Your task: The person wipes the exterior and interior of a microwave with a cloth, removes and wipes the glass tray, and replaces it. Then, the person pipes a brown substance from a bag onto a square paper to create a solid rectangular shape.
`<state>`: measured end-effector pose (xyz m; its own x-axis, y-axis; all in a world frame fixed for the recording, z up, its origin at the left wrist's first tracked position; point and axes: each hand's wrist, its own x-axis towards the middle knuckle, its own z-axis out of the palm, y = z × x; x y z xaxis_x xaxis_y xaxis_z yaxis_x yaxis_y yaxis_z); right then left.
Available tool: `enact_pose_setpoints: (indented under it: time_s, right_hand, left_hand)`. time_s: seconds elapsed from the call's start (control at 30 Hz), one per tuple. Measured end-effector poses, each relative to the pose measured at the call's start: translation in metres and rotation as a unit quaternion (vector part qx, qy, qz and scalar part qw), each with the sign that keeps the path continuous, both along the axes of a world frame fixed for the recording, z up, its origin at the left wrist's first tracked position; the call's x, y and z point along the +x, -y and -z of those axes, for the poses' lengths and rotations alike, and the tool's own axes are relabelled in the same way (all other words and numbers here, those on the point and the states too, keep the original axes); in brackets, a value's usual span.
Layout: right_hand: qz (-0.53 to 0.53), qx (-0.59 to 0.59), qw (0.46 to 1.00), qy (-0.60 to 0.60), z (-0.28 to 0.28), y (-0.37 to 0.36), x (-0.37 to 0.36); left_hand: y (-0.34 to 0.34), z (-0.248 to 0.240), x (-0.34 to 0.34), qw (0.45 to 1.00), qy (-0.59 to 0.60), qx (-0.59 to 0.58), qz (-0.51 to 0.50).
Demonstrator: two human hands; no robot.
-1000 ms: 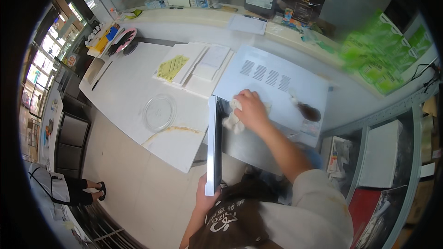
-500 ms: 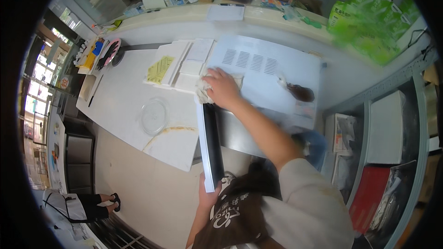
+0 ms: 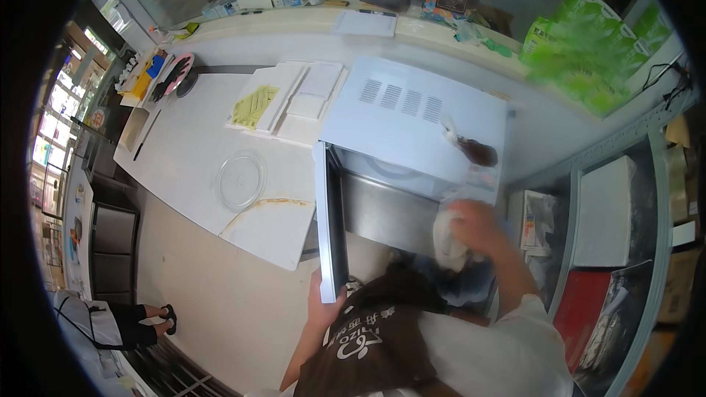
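A white microwave [image 3: 349, 110] stands on a steel-topped counter [image 3: 382, 206], its door [image 3: 321, 213] swung open toward me. My left hand [image 3: 321, 300] is closed round the door's near end, its fingers partly hidden. Off to the right of the opening, my right hand [image 3: 476, 225], smeared by motion, holds a crumpled whitish cloth [image 3: 446, 244]. On top of the microwave lies a dark brown item with a whitish twisted end [image 3: 478, 151]. A round clear glass turntable plate [image 3: 241, 180] rests on the white table [image 3: 184, 140] to the left.
White boards and a yellow printed sheet [image 3: 254, 108] lie beside the microwave. Green packs [image 3: 581, 51] stand on the ledge [image 3: 294, 22] at back right. Metal shelving [image 3: 573, 213] rises close on my right. Another person [image 3: 95, 321] stands at far left.
My right hand has moved with the cloth from the door's top corner by the microwave rightward and toward me. My left hand keeps hold of the door, which has barely shifted.
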<state>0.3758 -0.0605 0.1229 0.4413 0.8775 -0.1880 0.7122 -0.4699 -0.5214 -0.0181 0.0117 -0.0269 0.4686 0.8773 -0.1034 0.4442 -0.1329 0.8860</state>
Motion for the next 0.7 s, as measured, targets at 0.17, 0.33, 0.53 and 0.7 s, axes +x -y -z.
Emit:
enact_pose_setpoints:
  time_s: [0.17, 0.33, 0.53, 0.7]
  right_hand:
    - [0.090, 0.020, 0.990, 0.102, -0.036, 0.004, 0.045]
    - [0.124, 0.024, 0.988, 0.088, -0.030, -0.029, 0.071]
    - [0.079, -0.100, 0.977, 0.171, 0.014, -0.061, 0.087]
    - [-0.094, 0.017, 0.989, -0.111, -0.011, -0.067, 0.024]
  left_hand:
    - [-0.003, 0.000, 0.000, 1.000, -0.017, -0.017, 0.007]
    - [-0.004, -0.005, 0.000, 1.000, -0.007, -0.017, 0.004]
    - [-0.004, -0.006, 0.005, 1.000, -0.010, 0.007, 0.010]
    - [-0.006, -0.023, -0.015, 0.999, -0.012, 0.037, 0.008]
